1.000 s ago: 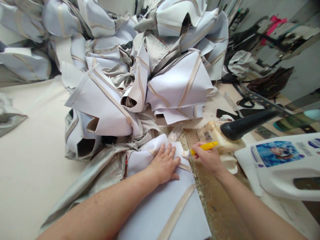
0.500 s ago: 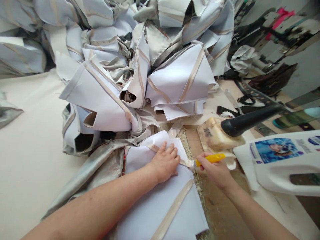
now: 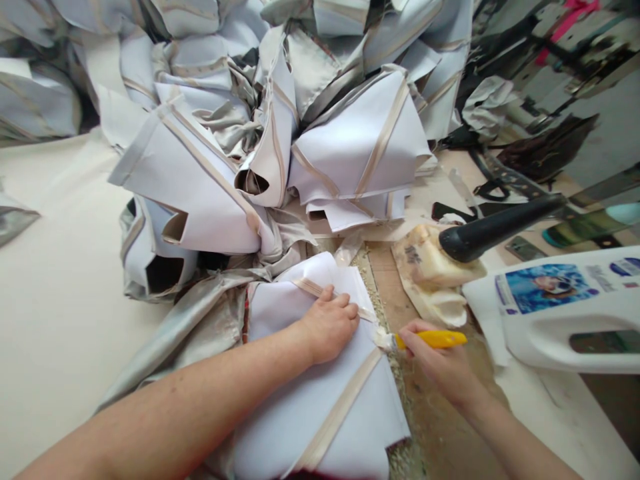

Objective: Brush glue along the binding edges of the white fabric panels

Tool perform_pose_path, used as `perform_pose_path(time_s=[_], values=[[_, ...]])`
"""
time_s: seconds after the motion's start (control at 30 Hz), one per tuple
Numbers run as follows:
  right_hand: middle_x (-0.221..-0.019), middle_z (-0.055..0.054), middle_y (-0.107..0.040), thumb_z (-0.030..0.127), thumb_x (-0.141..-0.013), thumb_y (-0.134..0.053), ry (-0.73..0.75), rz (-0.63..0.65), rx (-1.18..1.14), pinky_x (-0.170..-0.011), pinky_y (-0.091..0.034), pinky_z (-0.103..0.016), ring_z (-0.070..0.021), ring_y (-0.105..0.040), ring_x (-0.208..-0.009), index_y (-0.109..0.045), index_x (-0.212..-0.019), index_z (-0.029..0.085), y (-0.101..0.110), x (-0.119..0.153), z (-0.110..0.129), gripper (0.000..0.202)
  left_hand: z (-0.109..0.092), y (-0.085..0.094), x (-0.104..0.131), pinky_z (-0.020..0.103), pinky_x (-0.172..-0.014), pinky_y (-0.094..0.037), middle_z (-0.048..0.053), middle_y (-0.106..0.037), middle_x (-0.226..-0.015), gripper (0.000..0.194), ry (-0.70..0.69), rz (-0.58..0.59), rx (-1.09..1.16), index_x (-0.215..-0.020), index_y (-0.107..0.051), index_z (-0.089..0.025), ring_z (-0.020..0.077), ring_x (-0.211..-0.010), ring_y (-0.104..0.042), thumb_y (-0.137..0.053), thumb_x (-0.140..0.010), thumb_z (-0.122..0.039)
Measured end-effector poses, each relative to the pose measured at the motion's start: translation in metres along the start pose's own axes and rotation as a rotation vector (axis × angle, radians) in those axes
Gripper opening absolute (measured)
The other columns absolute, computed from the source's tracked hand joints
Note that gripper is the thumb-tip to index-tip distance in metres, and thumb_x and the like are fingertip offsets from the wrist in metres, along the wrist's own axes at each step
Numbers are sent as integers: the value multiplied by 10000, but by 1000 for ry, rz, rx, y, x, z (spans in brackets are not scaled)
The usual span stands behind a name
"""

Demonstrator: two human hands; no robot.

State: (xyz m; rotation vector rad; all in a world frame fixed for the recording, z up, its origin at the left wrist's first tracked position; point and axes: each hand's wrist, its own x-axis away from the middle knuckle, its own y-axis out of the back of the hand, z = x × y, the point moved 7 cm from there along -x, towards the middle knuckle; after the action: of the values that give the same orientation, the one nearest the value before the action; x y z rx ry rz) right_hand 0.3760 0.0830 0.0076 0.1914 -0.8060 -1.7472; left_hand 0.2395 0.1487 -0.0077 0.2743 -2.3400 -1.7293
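Observation:
My left hand lies with its palm down on a white, stiff-looking fabric piece that has beige tape strips across it. Its fingers are stretched out and hold nothing. Between the fingers of my right hand is a brush with a yellow handle. The bristles, coated in something whitish, touch the right edge of the fabric piece, near the upper end of the diagonal tape. Grey lining cloth trails out from the piece on the left.
More taped white pieces are heaped behind. At right stand a crusted, cut-open yellowish container, a black handle-like tube leaning over it, and a white jug. Dried residue lines the brown board. A sewing machine sits far right.
The brush in my right hand has moved down along the fabric's right edge, from one tape strip towards the other. My left hand stays on the fabric. The view has shifted slightly.

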Motion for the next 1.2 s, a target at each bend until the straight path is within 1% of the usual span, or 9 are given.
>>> perform_pose_path(time_s=[0.23,0.3,0.37,0.47,0.6,0.7,0.8,1.03,1.2], values=[[-543,5,-511,304,-736,-470,128,-154,-117,-550,-393,-253,-144,-492,-554,-473,-551,205,-10,-82,35,209,-4,0,3,546,-974,-182,79,-583,-1031,255,37,-4,-22,-1065,-561,-171,256,-1061,-408,-418,-854,-190],[-532,4,-513,298,-731,-467,124,-192,-137,-552,-402,-261,-145,-493,-541,-475,-559,206,-12,-92,38,195,-3,-1,5,555,-987,-164,74,-579,-1064,274,43,7,-21,-1094,-547,-185,258,-1089,-398,-411,-856,-187],[-516,4,-511,295,-731,-470,101,-188,-143,-549,-404,-267,-147,-493,-532,-478,-552,206,-12,-82,33,200,-1,-3,5,564,-1000,-135,67,-576,-1097,299,58,13,-13,-1120,-534,-200,257,-1114,-389,-394,-857,-171],[-509,4,-499,297,-735,-479,49,-151,-126,-535,-394,-263,-148,-484,-535,-473,-525,202,-6,-39,14,231,0,-2,6,601,-1003,-65,64,-562,-1149,347,82,13,-3,-1155,-521,-203,281,-1187,-336,-385,-842,-138],[-518,13,-480,328,-757,-475,-7,-126,-63,-494,-363,-248,-136,-450,-513,-483,-548,196,5,7,-1,248,-19,8,9,615,-998,-75,92,-527,-1198,308,59,57,27,-1091,-565,-177,312,-1258,-250,-428,-815,-164],[-549,12,-498,338,-779,-466,67,-166,-65,-543,-380,-252,-143,-476,-552,-511,-589,190,10,6,6,245,-47,7,16,583,-924,-272,88,-562,-1118,286,19,229,185,-1030,-588,-205,299,-1125,-395,-480,-823,-372],[-572,15,-512,331,-796,-458,145,-141,-76,-581,-386,-253,-142,-494,-582,-516,-605,188,6,2,10,245,-64,2,24,590,-865,-327,97,-547,-1139,372,44,345,231,-1030,-590,-218,302,-1070,-423,-517,-786,-489],[-530,38,-442,288,-804,-453,45,1,-22,-514,-341,-245,-127,-446,-528,-461,-561,196,3,57,-15,260,-64,-4,32,607,-886,-315,83,-466,-1276,314,48,332,222,-1075,-572,-236,309,-1178,-352,-523,-808,-394],[-566,25,-494,306,-808,-459,124,-141,-79,-566,-367,-252,-136,-480,-568,-509,-595,190,10,37,-4,248,-65,-6,33,622,-896,-305,70,-443,-1308,304,63,305,199,-1088,-561,-254,309,-1210,-333,-516,-814,-377]])
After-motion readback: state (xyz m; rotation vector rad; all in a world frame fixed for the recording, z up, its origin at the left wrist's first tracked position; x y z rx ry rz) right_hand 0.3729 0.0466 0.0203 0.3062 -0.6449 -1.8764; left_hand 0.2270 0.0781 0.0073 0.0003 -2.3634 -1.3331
